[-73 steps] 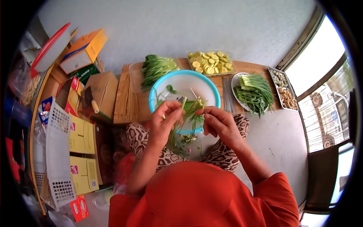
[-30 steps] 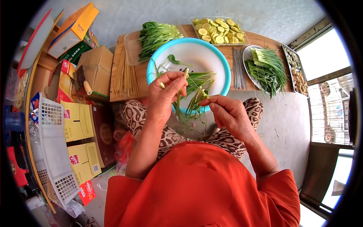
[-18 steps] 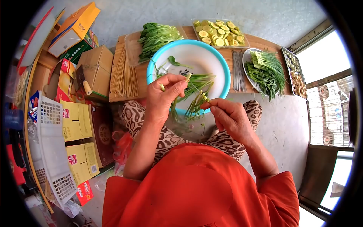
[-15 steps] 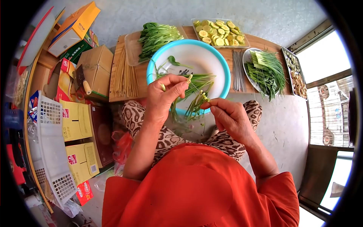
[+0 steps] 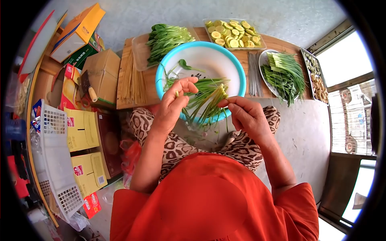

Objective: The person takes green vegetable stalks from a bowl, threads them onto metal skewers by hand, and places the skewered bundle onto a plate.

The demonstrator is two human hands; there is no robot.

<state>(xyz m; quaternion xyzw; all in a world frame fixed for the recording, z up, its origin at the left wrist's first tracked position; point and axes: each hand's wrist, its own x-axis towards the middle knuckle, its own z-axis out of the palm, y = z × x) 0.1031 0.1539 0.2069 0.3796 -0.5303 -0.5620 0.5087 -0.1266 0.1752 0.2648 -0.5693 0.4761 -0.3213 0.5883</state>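
My left hand (image 5: 173, 103) is over the basin's near left side, thumb and forefinger apart; a pale stalk end (image 5: 177, 94) pokes out of its curled lower fingers. My right hand (image 5: 246, 116) pinches at the near right rim, on what looks like a thin skewer, mostly hidden, bearing a bunch of garlic chives (image 5: 209, 100). Their pale cut ends gather by the right fingertips, and the green leaves hang down to the left. Beneath both hands stands the white basin with a blue rim (image 5: 242, 72), with loose greens and a leafy sprig (image 5: 185, 65) inside.
On the wooden table (image 5: 150, 84) lie bamboo skewers (image 5: 134, 82), metal skewers (image 5: 254, 74), leafy greens (image 5: 167, 42), sliced zucchini (image 5: 233, 34), a plate of chives (image 5: 283, 76) and a metal tray (image 5: 313, 76). Cartons (image 5: 82, 132) and a white basket (image 5: 54, 156) stand left.
The stalk between my left thumb and forefinger is gone from there, and those fingers have parted. My right hand has shifted slightly right and up; the chive bunch now shows fanned out.
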